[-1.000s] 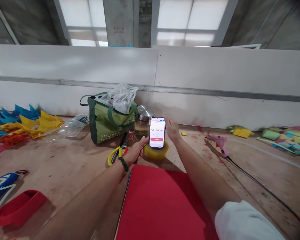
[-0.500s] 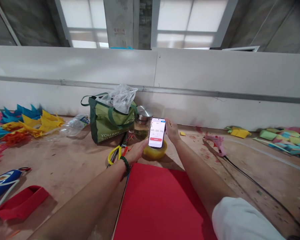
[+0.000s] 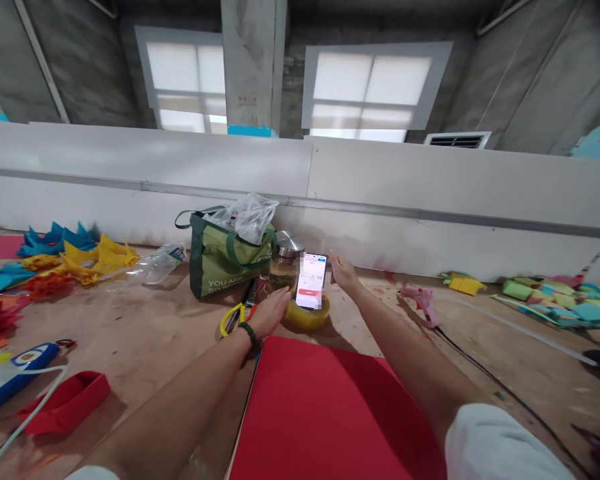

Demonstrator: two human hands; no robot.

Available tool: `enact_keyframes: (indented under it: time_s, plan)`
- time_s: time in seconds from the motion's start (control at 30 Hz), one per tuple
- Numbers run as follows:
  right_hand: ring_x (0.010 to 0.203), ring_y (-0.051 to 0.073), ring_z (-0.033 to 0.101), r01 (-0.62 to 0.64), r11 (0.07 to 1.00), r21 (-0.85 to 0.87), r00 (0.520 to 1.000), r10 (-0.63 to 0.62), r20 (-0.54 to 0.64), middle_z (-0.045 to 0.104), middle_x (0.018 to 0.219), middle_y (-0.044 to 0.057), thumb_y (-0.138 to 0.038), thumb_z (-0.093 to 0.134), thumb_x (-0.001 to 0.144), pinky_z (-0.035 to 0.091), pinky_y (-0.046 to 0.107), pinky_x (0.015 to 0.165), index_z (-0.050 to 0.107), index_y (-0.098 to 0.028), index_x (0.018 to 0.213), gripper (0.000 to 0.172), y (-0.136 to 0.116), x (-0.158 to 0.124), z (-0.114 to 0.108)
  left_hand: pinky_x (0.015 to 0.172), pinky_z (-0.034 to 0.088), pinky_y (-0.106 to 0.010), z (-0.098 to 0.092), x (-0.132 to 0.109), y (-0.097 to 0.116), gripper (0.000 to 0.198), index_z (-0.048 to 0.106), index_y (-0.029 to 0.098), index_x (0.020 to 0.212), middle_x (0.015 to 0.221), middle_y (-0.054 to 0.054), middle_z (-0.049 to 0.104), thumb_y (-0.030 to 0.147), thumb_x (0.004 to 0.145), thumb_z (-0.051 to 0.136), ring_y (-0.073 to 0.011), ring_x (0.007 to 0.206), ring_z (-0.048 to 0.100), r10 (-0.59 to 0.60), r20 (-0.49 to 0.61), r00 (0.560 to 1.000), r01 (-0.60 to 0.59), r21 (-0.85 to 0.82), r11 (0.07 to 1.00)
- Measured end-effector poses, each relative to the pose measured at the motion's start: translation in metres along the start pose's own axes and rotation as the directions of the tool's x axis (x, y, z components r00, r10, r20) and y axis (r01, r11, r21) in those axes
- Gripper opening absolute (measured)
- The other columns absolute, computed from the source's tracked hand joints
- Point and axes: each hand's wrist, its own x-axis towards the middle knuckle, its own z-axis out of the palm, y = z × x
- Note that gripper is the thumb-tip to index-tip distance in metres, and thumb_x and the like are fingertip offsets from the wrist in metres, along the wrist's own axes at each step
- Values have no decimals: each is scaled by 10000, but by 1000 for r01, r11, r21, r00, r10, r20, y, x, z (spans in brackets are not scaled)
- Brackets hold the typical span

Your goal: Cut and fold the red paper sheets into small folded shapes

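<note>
A phone (image 3: 311, 281) with a timer on its lit screen stands tilted back on a roll of yellow tape (image 3: 307, 317). Behind it is a glass jar (image 3: 284, 268) with a steel lid. My left hand (image 3: 271, 312), a dark bead bracelet at its wrist, lies left of the tape roll with fingers stretched out. Beside the phone's right edge my right hand (image 3: 344, 272) is held with fingers extended and a small gap to the phone. Scissors with yellow handles (image 3: 223, 324) lie left of my left hand. A stack of red sheets (image 3: 325, 413) lies between my forearms.
A green bag (image 3: 227, 257) with clear plastic in it stands by the white wall panel. A plastic bottle (image 3: 160, 263) and folded coloured pieces (image 3: 100, 257) lie left. A pink glue gun (image 3: 423, 303) with its cord lies right. A red band (image 3: 70, 403) lies front left.
The view has tilted up, so everything sits lower in it. My right hand has come slightly away from the phone's edge. The phone stays propped on the tape roll.
</note>
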Motion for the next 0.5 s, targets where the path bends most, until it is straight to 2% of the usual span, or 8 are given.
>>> enact_keyframes:
  time_s: [0.07, 0.13, 0.2, 0.23, 0.3, 0.33, 0.4, 0.5]
  plan:
    - [908, 185, 636, 7, 998, -61, 1000, -5, 31, 620, 1123, 73, -346, 562, 935, 549, 379, 769, 569, -155, 1180, 311, -9, -11, -17, 1041, 360, -532, -5, 0, -1, 344, 575, 171, 1201, 1323, -106, 535, 385, 935, 534, -272, 1229, 491, 29, -27, 999, -26, 106, 994]
    - [832, 167, 642, 34, 992, -122, 996, -24, 86, 646, 1038, 59, -362, 549, 939, 546, 355, 731, 596, -149, 1126, 287, -20, -34, -37, 1042, 355, -526, -10, -1, 3, 307, 602, 171, 1149, 1296, -99, 552, 379, 930, 543, -266, 1220, 494, 48, -42, 998, -39, 204, 978]
    - [735, 173, 646, 80, 981, -176, 983, -48, 177, 677, 859, 39, -389, 548, 923, 530, 342, 693, 667, -158, 969, 264, -31, -74, -57, 1043, 347, -516, -16, -4, 13, 293, 619, 171, 1105, 1264, -95, 572, 392, 932, 533, -257, 1204, 500, 58, -37, 998, -45, 277, 960]
    - [751, 199, 655, 105, 975, -198, 972, -59, 226, 689, 809, 38, -412, 580, 888, 523, 348, 711, 699, -183, 904, 259, -35, -101, -66, 1045, 338, -506, -18, -5, 19, 297, 626, 175, 1090, 1248, -96, 581, 404, 933, 522, -255, 1200, 500, 59, -29, 998, -48, 304, 952]
    - [903, 260, 666, 139, 966, -218, 951, -69, 301, 728, 940, 60, -464, 662, 798, 510, 384, 810, 728, -251, 977, 286, -42, -163, -81, 1046, 322, -476, -22, -6, 34, 321, 647, 181, 1060, 1198, -107, 612, 438, 918, 519, -269, 1197, 498, 53, 2, 999, -50, 340, 939]
    - [1051, 291, 631, 171, 960, -222, 930, -83, 358, 699, 1132, 71, -486, 693, 761, 477, 413, 910, 702, -293, 1105, 395, -44, -196, -86, 1038, 322, -449, -24, -6, 41, 327, 666, 193, 1029, 1163, -114, 633, 462, 896, 537, -285, 1190, 502, 45, 29, 999, -53, 349, 936]
    - [1248, 345, 509, 288, 909, -303, 856, -102, 508, 529, 1403, 89, -542, 715, 716, 422, 475, 1011, 523, -332, 1364, 708, -43, -259, -89, 999, 345, -425, -24, -10, 56, 353, 700, 207, 951, 1075, -120, 673, 519, 797, 637, -323, 1144, 533, 32, 112, 993, -69, 345, 936]
    - [1330, 352, 421, 293, 879, -377, 826, -34, 562, 414, 1478, 110, -522, 749, 682, 409, 489, 1055, 383, -278, 1462, 895, -36, -326, -80, 929, 395, -396, -19, -32, 76, 457, 727, 234, 848, 980, -101, 708, 570, 549, 804, -343, 1040, 596, 33, 248, 968, -104, 275, 956]
